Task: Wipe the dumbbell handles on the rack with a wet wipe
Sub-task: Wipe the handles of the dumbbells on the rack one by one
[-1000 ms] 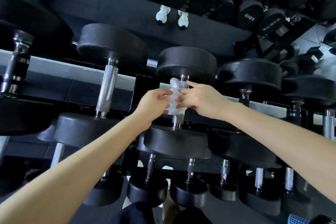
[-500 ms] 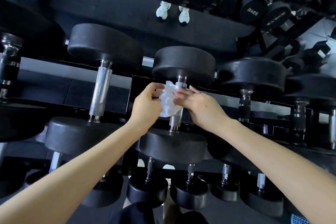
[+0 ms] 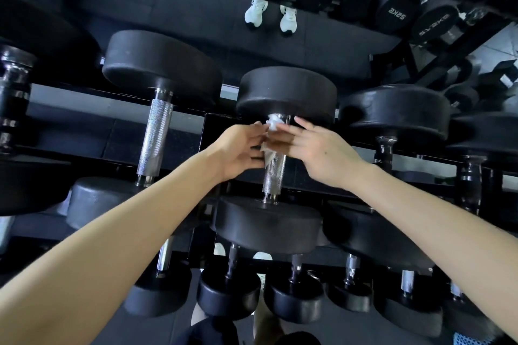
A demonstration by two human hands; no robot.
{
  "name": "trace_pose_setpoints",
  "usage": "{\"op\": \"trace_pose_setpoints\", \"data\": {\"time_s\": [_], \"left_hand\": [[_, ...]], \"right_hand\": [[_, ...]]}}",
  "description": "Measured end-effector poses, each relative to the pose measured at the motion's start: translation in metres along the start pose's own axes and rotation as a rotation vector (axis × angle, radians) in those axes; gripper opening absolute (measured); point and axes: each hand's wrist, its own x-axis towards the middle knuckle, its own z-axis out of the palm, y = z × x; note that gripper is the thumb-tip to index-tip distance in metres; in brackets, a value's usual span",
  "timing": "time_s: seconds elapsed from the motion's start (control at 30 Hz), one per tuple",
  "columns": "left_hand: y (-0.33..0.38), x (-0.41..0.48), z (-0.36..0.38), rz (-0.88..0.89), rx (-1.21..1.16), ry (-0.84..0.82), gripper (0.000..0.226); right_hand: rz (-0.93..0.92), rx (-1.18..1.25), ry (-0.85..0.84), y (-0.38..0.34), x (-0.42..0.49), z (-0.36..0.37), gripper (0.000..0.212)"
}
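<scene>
The wet wipe (image 3: 273,124) is bunched white at the far end of the middle dumbbell handle (image 3: 274,173), right under that dumbbell's far rubber head (image 3: 287,92), with a thin flap of it trailing toward 6 o'clock along the knurled steel. The left hand (image 3: 241,150) meets it from 9 o'clock, fingertips pressed together on the wipe's near-left edge. The right hand (image 3: 319,152) comes in from 3 o'clock, thumb and first fingers pinching the wipe against the handle while the other fingers fan out toward 12 o'clock; how far the wipe wraps behind the bar is hard to tell, since the fingers cover it. The lower half of the handle shows bare down to the near head (image 3: 269,224) at 6 o'clock. Just beside, at 9 o'clock, a second dumbbell (image 3: 155,134) lies on the rack (image 3: 70,126) with its knurled handle uncovered, and at 3 o'clock a third (image 3: 392,112) has a short dark handle. Smaller dumbbells (image 3: 228,294) line the tier at 6 o'clock. At 12 o'clock a pair of white shoes (image 3: 270,15) shows on dark flooring
</scene>
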Motion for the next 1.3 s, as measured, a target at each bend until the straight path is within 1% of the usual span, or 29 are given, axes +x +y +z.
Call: {"op": "trace_pose_setpoints", "data": {"time_s": [0.1,0.2,0.27,0.33,0.43,0.57,0.7,0.77,0.83,0.9,0.97,1.0,1.03,1.13,1.17,1.2,1.23,1.3], "left_hand": [[-0.007,-0.003,-0.005,-0.042,0.045,-0.028,0.042],[-0.02,-0.011,-0.013,-0.101,0.08,-0.076,0.05],[-0.019,-0.013,-0.012,-0.101,0.099,-0.108,0.054],[-0.011,-0.009,-0.004,-0.067,0.083,-0.095,0.05],[0.0,0.0,0.008,-0.026,0.039,-0.057,0.051],[0.0,0.001,0.009,-0.021,-0.006,-0.042,0.044],[-0.018,-0.011,-0.004,-0.064,0.106,-0.089,0.054],[-0.023,-0.02,-0.009,-0.108,0.153,-0.134,0.055],[-0.019,-0.026,-0.012,-0.164,0.185,-0.203,0.061],[-0.011,-0.029,-0.012,-0.224,0.184,-0.247,0.07],[-0.005,-0.03,-0.009,-0.265,0.127,-0.22,0.076],[-0.004,-0.032,-0.005,-0.272,0.091,-0.193,0.076],[-0.004,-0.033,-0.001,-0.275,0.059,-0.168,0.076],[-0.004,-0.037,0.009,-0.262,0.018,-0.076,0.072],[-0.003,-0.037,0.012,-0.25,0.038,-0.043,0.071],[-0.001,-0.039,0.015,-0.233,0.065,-0.019,0.069],[0.001,-0.04,0.017,-0.217,0.087,-0.003,0.068],[0.005,-0.043,0.021,-0.212,0.139,-0.011,0.064]], "right_hand": [[0.046,0.09,0.021,-0.014,-0.008,0.009,0.071],[-0.013,0.136,-0.029,-0.022,-0.027,0.013,0.069],[-0.015,0.133,-0.063,-0.019,-0.027,0.007,0.071],[0.051,0.173,-0.083,-0.015,-0.016,0.001,0.076],[0.228,0.242,-0.074,-0.017,0.003,-0.008,0.082],[0.29,0.297,-0.021,-0.025,0.008,-0.008,0.08],[0.181,0.361,-0.116,-0.032,-0.006,-0.003,0.084],[0.084,0.398,-0.186,-0.035,-0.014,-0.006,0.084],[0.027,0.435,-0.236,-0.034,-0.019,-0.011,0.083],[0.025,0.503,-0.302,-0.033,-0.021,-0.015,0.081],[0.087,0.642,-0.363,-0.032,-0.025,-0.016,0.08],[0.153,0.713,-0.351,-0.034,-0.027,-0.015,0.076],[0.251,0.78,-0.286,-0.038,-0.028,-0.014,0.07],[0.639,1.009,0.08,-0.048,-0.025,-0.017,0.034],[0.725,1.075,0.147,-0.052,-0.023,-0.019,0.028],[0.772,1.089,0.156,-0.057,-0.021,-0.019,0.033],[0.774,1.048,0.142,-0.062,-0.019,-0.02,0.041],[0.722,0.912,0.125,-0.069,-0.014,-0.018,0.05]]}}
